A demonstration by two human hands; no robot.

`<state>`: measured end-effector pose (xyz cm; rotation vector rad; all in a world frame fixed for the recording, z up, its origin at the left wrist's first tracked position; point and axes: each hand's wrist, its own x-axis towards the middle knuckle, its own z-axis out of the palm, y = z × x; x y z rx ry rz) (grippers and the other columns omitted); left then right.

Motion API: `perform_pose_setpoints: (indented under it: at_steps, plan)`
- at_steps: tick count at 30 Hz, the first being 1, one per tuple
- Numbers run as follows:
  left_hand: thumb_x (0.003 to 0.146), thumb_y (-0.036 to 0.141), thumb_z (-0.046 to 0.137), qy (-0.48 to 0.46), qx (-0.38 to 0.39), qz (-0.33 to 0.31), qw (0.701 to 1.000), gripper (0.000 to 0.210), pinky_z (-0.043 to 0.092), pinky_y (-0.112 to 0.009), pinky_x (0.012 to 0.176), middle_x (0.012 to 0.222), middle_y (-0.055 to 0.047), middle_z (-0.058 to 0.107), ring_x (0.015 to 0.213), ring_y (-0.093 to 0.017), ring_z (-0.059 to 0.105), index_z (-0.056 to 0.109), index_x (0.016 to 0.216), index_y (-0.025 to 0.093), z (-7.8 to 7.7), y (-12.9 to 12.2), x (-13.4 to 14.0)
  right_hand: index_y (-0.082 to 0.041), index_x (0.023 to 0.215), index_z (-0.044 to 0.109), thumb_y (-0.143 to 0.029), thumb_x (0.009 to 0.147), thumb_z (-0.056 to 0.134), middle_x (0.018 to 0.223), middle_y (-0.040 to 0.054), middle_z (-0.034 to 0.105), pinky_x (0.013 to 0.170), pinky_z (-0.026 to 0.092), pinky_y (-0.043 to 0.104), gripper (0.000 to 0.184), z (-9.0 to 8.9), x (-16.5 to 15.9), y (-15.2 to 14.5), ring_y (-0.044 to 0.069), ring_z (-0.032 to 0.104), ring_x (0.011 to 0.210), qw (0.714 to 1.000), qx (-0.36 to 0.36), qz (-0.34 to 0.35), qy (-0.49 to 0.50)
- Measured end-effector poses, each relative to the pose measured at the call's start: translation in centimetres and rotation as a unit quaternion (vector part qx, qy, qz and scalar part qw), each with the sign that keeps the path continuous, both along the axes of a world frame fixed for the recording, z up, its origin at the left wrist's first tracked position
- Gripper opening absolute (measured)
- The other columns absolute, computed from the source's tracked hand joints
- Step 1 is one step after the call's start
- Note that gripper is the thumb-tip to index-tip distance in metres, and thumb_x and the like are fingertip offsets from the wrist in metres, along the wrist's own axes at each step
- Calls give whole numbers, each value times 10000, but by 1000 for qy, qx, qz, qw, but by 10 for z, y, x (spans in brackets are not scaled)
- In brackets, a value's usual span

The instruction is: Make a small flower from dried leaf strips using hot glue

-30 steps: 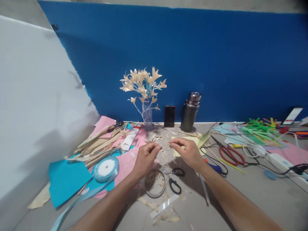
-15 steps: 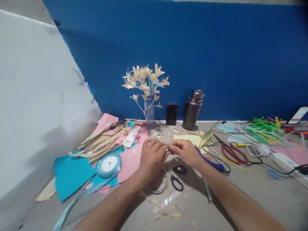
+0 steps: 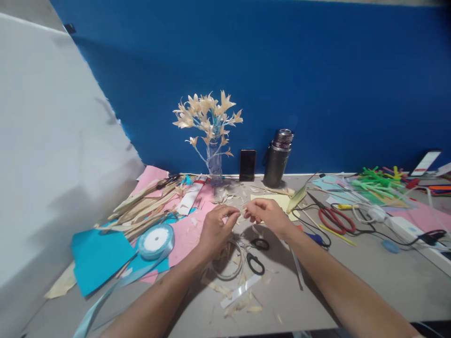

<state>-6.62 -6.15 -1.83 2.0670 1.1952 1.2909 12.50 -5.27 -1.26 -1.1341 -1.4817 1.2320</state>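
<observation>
Both forearms bare, reaching forward and converging toward centre. Left hand back up, wrist slightly bent, thumb and forefinger pinched together at tips. Right hand just beside it, knuckles up, fingers curled, thumb and forefinger likewise pinched. Fingertips of both hands nearly meet, narrow gap between.

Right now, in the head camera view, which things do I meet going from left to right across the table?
Blue paper sheet → ribbon spool → left hand → right hand → red scissors → green stems → propped phone at far right.
</observation>
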Motion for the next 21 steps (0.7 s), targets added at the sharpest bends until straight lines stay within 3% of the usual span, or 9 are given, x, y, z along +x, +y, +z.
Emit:
perform_pose_setpoints:
  at_steps: [3, 10, 13, 16, 21]
  plan:
    - [869, 188, 621, -5, -16, -5, 1000, 127, 485, -290, 765, 823, -27, 744, 810, -178, 673, 731, 805, 195, 0, -1, 1, -170, 705, 660, -396, 814, 678, 680, 29, 697, 562, 434, 237, 252, 3, -3, -3, 121, 581, 581, 997, 44, 1, -61]
    - [852, 167, 621, -2, -6, -26, 1000, 102, 491, -279, 742, 826, -28, 733, 790, -166, 669, 717, 829, 191, -4, -2, 2, -177, 690, 640, -382, 829, 647, 652, 21, 686, 558, 443, 240, 248, 6, -4, -6, 126, 585, 566, 994, 72, -16, -80]
    - [810, 168, 681, 14, 19, -24, 999, 89, 486, -286, 739, 841, -31, 731, 788, -169, 658, 723, 885, 191, -6, -2, 4, -175, 685, 644, -387, 827, 650, 648, 21, 685, 550, 437, 238, 255, 5, -4, -6, 127, 582, 565, 994, 71, -16, -83]
    - [846, 188, 652, 41, 41, -15, 998, 79, 467, -296, 722, 789, -31, 726, 747, -167, 645, 724, 813, 195, -7, -3, 4, -174, 670, 641, -406, 816, 667, 646, 22, 686, 543, 433, 237, 275, 4, -5, -6, 124, 574, 555, 995, 60, -13, -75]
    - [855, 152, 596, 69, 21, -1, 997, 155, 456, -301, 720, 780, -26, 737, 731, -170, 651, 722, 780, 202, -4, -3, 5, -177, 651, 631, -400, 797, 693, 624, 19, 678, 545, 428, 242, 274, 4, -5, -5, 119, 551, 536, 997, 47, -33, -53]
